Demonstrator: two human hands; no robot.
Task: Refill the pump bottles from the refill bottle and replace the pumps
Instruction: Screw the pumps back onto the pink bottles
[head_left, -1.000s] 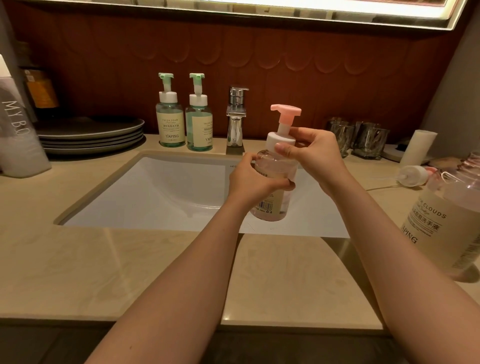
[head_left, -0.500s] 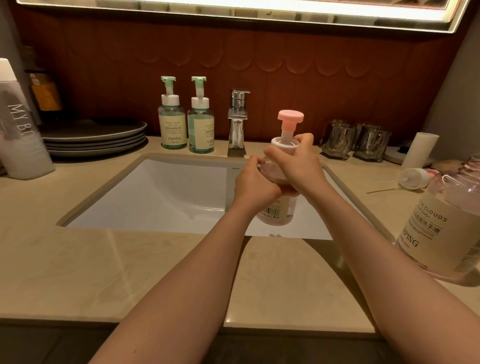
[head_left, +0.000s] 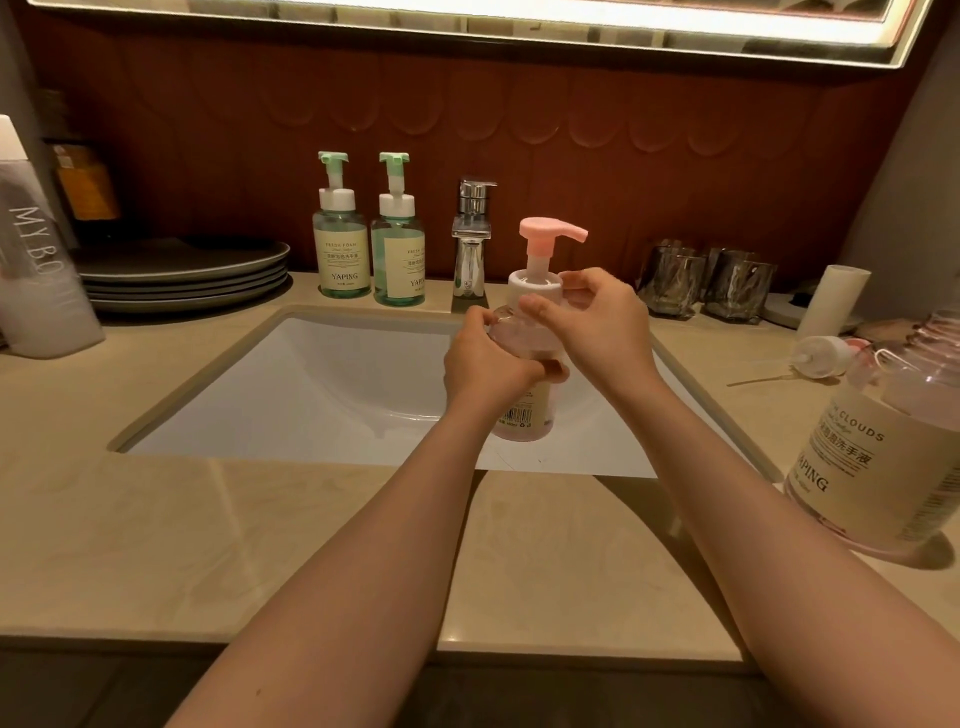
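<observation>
Pump nozzle (head_left: 554, 232) now toward right

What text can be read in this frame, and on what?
"FRESH FOAM", "YAPING": left green bottle.
"YAP", rest turned away: second green bottle.
"MY BO", rest blurred: white bottle.
"CLOUDS", "APING", "洗手液": refill bottle.
Too small to read: barcode label on pink bottle; fine print on both green bottles.

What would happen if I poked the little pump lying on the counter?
The loose pump lies on its side and its collar looks round, so it would probably roll. It looks like light plastic, likely easy to lift. Its thin tube would probably bend.
</observation>
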